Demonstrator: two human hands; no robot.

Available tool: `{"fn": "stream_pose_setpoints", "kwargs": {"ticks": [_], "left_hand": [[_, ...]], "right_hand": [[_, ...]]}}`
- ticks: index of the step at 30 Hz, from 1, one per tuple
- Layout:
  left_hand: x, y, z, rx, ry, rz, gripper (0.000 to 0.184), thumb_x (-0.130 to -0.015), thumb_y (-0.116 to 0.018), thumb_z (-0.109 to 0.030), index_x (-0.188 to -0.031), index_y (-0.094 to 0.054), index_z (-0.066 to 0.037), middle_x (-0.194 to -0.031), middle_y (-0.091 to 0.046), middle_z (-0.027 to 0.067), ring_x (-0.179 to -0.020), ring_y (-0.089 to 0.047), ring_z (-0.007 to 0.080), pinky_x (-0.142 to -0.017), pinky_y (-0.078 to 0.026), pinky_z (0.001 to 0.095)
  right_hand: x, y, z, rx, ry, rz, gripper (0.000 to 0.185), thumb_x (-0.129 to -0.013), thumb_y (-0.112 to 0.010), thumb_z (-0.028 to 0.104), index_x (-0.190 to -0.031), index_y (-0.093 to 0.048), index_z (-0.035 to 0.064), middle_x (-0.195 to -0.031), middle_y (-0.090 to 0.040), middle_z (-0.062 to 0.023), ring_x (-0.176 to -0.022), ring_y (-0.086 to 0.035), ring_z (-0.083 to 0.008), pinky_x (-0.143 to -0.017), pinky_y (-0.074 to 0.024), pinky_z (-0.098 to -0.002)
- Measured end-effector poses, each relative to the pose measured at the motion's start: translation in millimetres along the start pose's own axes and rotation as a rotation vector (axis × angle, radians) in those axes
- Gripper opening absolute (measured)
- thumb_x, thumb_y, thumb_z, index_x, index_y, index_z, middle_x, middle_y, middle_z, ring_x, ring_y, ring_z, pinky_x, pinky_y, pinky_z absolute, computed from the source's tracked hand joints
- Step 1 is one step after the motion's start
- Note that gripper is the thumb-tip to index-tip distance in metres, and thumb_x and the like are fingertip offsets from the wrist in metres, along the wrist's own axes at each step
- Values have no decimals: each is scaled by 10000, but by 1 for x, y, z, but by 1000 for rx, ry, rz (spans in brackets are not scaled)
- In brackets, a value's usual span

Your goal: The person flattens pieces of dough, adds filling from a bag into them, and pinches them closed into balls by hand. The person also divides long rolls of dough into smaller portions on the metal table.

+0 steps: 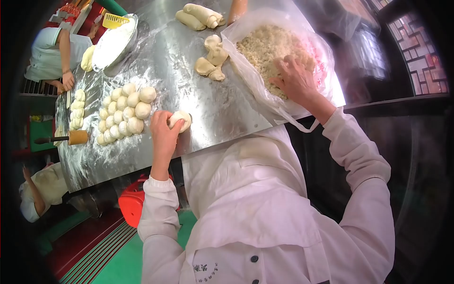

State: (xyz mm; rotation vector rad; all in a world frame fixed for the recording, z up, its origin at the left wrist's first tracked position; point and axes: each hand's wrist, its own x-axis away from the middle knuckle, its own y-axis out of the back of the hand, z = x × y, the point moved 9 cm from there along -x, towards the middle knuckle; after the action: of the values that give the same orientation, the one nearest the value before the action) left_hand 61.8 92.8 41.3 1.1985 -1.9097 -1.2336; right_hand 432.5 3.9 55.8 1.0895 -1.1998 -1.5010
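Note:
Near the table's front edge, my left hand (165, 132) grips a round piece of dough (180, 121) between thumb and fingers. My right hand (295, 80) rests with its fingers spread on a crumbly beige filling (265, 45). That filling lies in a clear plastic bag (257, 90) at the table's right end. Left of my left hand, several round dough balls (128, 113) stand close together in rows. Torn lumps of dough (210, 66) lie between the balls and the bag, with dough rolls (201, 15) farther back.
The metal table (213, 118) is dusted with flour at the left. A flour bowl (113, 45) with a yellow scraper (114, 20), small dough pieces (77, 111) and a rolling pin (78, 137) stand there. Two co-workers (47, 52) are at the left. A red stool (131, 203) is below.

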Motion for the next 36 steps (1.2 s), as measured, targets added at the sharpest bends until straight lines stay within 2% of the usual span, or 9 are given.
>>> {"fn": "stream_pose_setpoints", "kwargs": {"ticks": [2, 5, 7, 12, 17, 23, 29, 31, 36], "left_hand": [[-1, -5, 3, 657, 280, -36, 254, -896, -720, -142, -1082, -609, -10, -1162, -642, 146, -952, -661, 247, -837, -526, 336], [-28, -16, -53, 1509, 157, 33, 251, -927, -707, -163, -1094, -613, -1, -1121, -676, 166, -944, -708, 240, -810, -570, 317], [-41, -9, -113, 1619, 80, 145, 257, -935, -685, -124, -1132, -611, 24, -1071, -689, 171, -1024, -702, 270, -872, -576, 339], [-83, -25, -210, 1561, -43, 402, 309, -985, -608, -152, -1212, -591, 56, -1069, -704, 184, -952, -706, 257, -873, -566, 352], [-132, -59, -224, 1507, -44, 335, 290, -983, -558, -103, -1234, -582, 41, -1142, -684, 148, -1050, -669, 210, -906, -538, 327], [-135, -86, -248, 1483, 58, 396, 423, -941, -690, -330, -1182, -595, 4, -1043, -636, 52, -945, -603, 144, -897, -469, 295], [-136, -84, -265, 872, -179, 230, 442, -947, -713, -332, -1209, -581, -1, -1056, -640, 35, -969, -599, 104, -844, -495, 258], [-137, -84, -268, 1176, -154, 294, 410, -903, -754, -276, -1135, -597, 23, -949, -681, 76, -793, -649, 133, -669, -525, 268], [-145, -91, -247, 1531, -27, 369, 346, -920, -719, -148, -1206, -595, 4, -982, -677, 70, -875, -678, 156, -708, -544, 267]], "right_hand": [[0, -1, 19, -8, 106, -17, 512, -896, -667, 441, -1265, -580, 96, -1223, -538, -176, -1149, -563, -335, -835, -548, -446], [-10, -16, 20, -69, 157, -7, 433, -912, -654, 417, -1189, -586, 93, -1087, -605, -150, -1029, -627, -321, -807, -547, -447], [-18, -34, 12, -75, 189, 13, 408, -917, -649, 414, -1153, -583, 87, -1010, -632, -138, -951, -646, -335, -787, -545, -454], [-28, -10, 4, -200, 171, 98, 368, -928, -651, 385, -1111, -554, 81, -845, -681, -127, -787, -668, -388, -711, -521, -477], [-26, 53, -13, -503, 142, -30, 345, -914, -668, 210, -1173, -493, 64, -938, -672, -180, -915, -666, -390, -771, -493, -465], [-26, 74, -16, -725, 212, -29, 371, -846, -699, 33, -1168, -514, 33, -1030, -648, -163, -1015, -636, -334, -841, -493, -419], [-32, 67, -11, -576, 316, -197, 278, -843, -678, 19, -1086, -542, 24, -906, -647, -157, -933, -630, -339, -783, -497, -415], [-28, 71, -5, -509, 337, -271, 255, -848, -675, 23, -1072, -552, 31, -893, -639, -155, -916, -623, -342, -773, -494, -419], [-35, 51, -42, -668, 56, -192, 218, -883, -654, 92, -1089, -590, 63, -1044, -665, -144, -1012, -614, -343, -874, -472, -436]]}}
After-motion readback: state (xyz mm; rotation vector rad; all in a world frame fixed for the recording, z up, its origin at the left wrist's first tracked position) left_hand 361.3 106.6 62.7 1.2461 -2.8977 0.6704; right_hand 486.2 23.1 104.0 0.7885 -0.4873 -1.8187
